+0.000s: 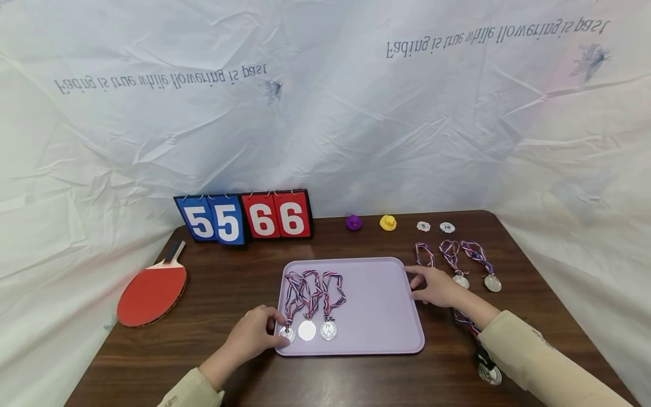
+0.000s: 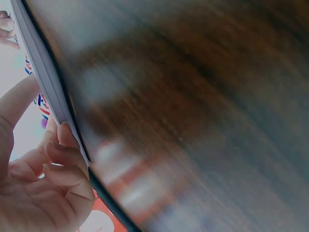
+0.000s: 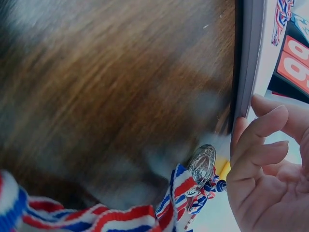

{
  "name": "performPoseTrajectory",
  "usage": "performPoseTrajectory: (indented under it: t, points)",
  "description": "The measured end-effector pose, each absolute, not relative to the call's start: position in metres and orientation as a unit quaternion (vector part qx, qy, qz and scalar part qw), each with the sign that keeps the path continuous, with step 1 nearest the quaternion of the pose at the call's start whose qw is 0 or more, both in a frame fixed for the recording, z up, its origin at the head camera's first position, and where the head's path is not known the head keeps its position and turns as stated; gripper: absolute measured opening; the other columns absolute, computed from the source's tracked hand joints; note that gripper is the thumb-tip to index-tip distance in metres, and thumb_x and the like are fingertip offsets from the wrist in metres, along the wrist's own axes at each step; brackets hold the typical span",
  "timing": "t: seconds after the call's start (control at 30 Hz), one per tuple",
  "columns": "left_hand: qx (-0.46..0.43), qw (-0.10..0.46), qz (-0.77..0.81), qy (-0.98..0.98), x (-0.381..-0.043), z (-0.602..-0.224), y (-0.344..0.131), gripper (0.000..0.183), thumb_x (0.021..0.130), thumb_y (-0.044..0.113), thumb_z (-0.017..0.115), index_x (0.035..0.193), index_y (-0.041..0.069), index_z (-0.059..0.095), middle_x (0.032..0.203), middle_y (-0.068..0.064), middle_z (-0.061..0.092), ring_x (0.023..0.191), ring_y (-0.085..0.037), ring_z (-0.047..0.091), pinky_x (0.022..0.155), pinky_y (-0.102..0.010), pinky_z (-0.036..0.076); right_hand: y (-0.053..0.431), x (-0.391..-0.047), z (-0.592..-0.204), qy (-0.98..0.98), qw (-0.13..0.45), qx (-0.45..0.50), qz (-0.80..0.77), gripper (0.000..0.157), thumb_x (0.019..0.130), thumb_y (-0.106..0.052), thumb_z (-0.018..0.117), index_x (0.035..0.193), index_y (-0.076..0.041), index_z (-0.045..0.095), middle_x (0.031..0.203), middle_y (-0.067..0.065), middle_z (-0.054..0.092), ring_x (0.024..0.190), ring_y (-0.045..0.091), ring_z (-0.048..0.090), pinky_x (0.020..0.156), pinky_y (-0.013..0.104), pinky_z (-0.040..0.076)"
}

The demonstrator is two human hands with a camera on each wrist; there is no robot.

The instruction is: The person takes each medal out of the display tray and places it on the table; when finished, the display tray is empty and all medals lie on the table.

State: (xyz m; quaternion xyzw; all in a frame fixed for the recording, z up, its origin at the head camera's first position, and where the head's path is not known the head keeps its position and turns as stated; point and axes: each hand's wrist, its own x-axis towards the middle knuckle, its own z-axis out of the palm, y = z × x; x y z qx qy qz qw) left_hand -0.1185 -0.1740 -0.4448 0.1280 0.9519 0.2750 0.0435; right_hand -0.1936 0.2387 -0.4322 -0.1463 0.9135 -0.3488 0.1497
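Note:
A pale lilac tray (image 1: pixel 378 345) lies on the dark wooden table between both hands. On its left half, three silver medals (image 1: pixel 328 330) with red, white and blue ribbons lie side by side. My left hand (image 1: pixel 256 330) grips the tray's left rim near the front corner, its thumb close by the leftmost medal (image 1: pixel 287 334). At the opposite side my right hand (image 1: pixel 434 285) holds the right rim, towards the back. In the left wrist view, fingers of the left hand (image 2: pixel 53 169) curl against the rim; the right wrist view shows the right hand (image 3: pixel 270 150) at its edge.
Several more ribboned medals, including a silver one (image 1: pixel 492 282), lie right of the tray, partly under the right arm. A flip scoreboard (image 1: pixel 246 217) stands at the back left, by a red table tennis bat (image 1: pixel 152 294). Behind are a purple duck (image 1: pixel 354 222), a yellow duck (image 1: pixel 388 222) and chips (image 1: pixel 447 227).

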Motion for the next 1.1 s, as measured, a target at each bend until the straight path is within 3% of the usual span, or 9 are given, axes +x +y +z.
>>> performPoseTrajectory:
  t: [0.4,0.63,0.83,1.1]
  points:
    - [0.117,0.033,0.284,0.951,-0.118,-0.442,-0.176,0.028,0.055,0.027,0.084,0.072,0.019,0.062,0.070,0.003,0.046,0.062,-0.010,0.042,0.054,-0.026,0.036,0.238,-0.193,-0.430,0.913,0.154,-0.141,-0.349,0.061,0.076,-0.006,0.068,0.131,0.000,0.041,0.082,0.006,0.056,0.053,0.017,0.052,0.052,0.032,0.043]
    - [0.132,0.038,0.322,0.937,-0.117,-0.442,-0.181,0.020,0.065,0.024,0.079,0.068,0.018,0.060,0.068,0.004,0.050,0.063,-0.011,0.046,0.056,-0.023,0.037,0.239,-0.194,-0.432,0.911,0.156,-0.145,-0.353,0.061,0.077,-0.007,0.069,0.131,0.000,0.041,0.082,0.006,0.057,0.053,0.017,0.052,0.052,0.032,0.044]
    - [0.145,0.080,0.370,0.914,-0.117,-0.437,-0.186,0.017,0.073,0.025,0.073,0.070,0.015,0.060,0.063,0.007,0.054,0.056,-0.008,0.048,0.050,-0.023,0.040,0.239,-0.195,-0.434,0.912,0.158,-0.139,-0.352,0.062,0.077,-0.007,0.068,0.131,-0.001,0.041,0.081,0.005,0.057,0.053,0.017,0.053,0.052,0.032,0.044]
    - [0.149,0.092,0.382,0.907,-0.118,-0.429,-0.191,0.018,0.077,0.030,0.069,0.075,0.014,0.060,0.065,0.007,0.056,0.056,-0.009,0.049,0.050,-0.024,0.040,0.239,-0.195,-0.432,0.909,0.162,-0.143,-0.356,0.063,0.076,-0.008,0.069,0.131,-0.001,0.041,0.081,0.005,0.057,0.054,0.017,0.053,0.052,0.032,0.044]
